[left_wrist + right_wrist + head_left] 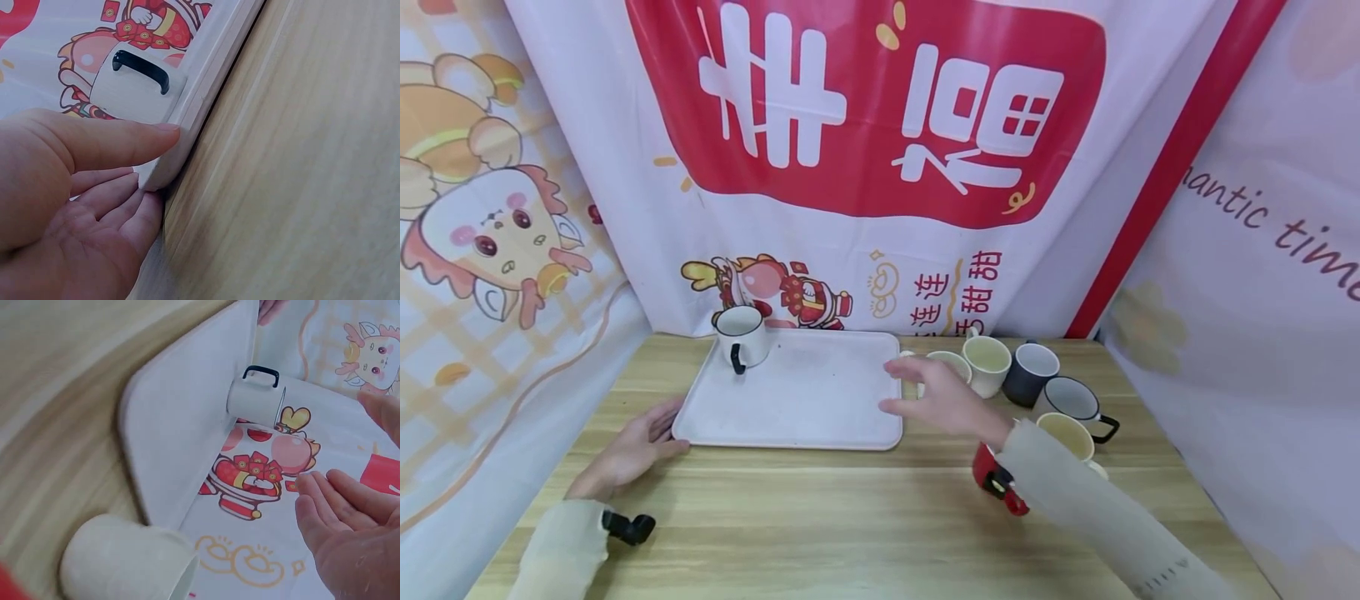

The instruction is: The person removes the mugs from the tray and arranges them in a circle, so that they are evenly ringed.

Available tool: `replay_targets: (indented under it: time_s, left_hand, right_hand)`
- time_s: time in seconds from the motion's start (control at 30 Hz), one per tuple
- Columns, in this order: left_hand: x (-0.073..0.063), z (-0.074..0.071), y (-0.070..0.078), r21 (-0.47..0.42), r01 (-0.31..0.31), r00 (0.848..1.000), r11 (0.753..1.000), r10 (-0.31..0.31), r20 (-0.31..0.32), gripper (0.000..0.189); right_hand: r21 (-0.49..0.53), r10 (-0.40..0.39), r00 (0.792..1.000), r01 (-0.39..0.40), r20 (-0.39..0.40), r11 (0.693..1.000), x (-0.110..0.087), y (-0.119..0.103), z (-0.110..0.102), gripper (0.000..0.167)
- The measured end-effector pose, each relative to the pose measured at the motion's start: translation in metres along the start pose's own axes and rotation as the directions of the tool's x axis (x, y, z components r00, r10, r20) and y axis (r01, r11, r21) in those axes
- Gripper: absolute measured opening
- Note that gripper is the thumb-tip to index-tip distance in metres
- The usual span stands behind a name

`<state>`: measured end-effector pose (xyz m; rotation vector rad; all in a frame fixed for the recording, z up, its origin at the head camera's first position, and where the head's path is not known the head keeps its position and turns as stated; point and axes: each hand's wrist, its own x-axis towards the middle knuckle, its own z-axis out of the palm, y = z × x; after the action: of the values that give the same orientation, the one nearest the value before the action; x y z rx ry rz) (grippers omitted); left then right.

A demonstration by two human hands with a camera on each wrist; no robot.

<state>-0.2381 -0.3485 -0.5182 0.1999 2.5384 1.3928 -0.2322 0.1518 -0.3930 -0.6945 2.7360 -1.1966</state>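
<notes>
A white tray point(797, 392) lies flat on the table. Near its back left corner stands a white mug point(748, 340) with a black handle. My left hand point(632, 450) touches the tray's front left corner. In the left wrist view its thumb lies along the tray edge, with the fingers around the corner. My right hand point(943, 396) hovers, fingers apart and holding nothing, by the tray's right side. Close beside it is a cream mug point(119, 559), partly hidden by the hand in the head view.
Right of the tray stand a pale cream mug point(988, 362), a dark grey mug point(1026, 379), a white mug with a black handle point(1067, 402) and a yellowish mug point(1067, 437). A red object point(982, 468) is partly hidden under my right wrist. Printed cloths hang behind and beside the table.
</notes>
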Motion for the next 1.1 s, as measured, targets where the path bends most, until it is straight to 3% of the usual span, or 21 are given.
replay_targets:
  time_s: [0.27, 0.37, 0.7, 0.9, 1.1]
  left_hand:
    - [-0.001, -0.002, -0.003, 0.027, 0.01, 1.0, 1.0, -0.01, -0.011, 0.094]
    - [0.001, -0.002, -0.006, -0.002, -0.012, 1.0, 1.0, 0.012, -0.008, 0.094]
    - [0.003, -0.001, -0.007, -0.002, -0.026, 0.999, 1.0, 0.026, -0.024, 0.092]
    - [0.005, -0.002, -0.007, -0.002, -0.006, 1.0, 1.0, 0.006, -0.029, 0.092]
    - [0.003, 0.0, -0.006, 0.009, 0.01, 1.0, 1.0, -0.01, -0.029, 0.092]
  right_hand:
    - [-0.022, -0.06, 0.998, 0.061, 0.023, 0.998, 0.066, -0.021, 0.04, 0.06]
    - [0.0, -0.068, 0.997, 0.068, 0.024, 0.998, 0.086, -0.027, 0.056, 0.059]
    - [0.106, -0.066, 0.998, 0.068, -0.018, 0.992, 0.14, -0.039, 0.113, 0.059]
    - [0.236, 0.019, 0.997, -0.001, -0.073, 0.972, 0.16, -0.041, 0.146, 0.056]
    - [0.354, 0.145, 0.988, -0.115, -0.06, 0.928, 0.17, -0.035, 0.177, 0.061]
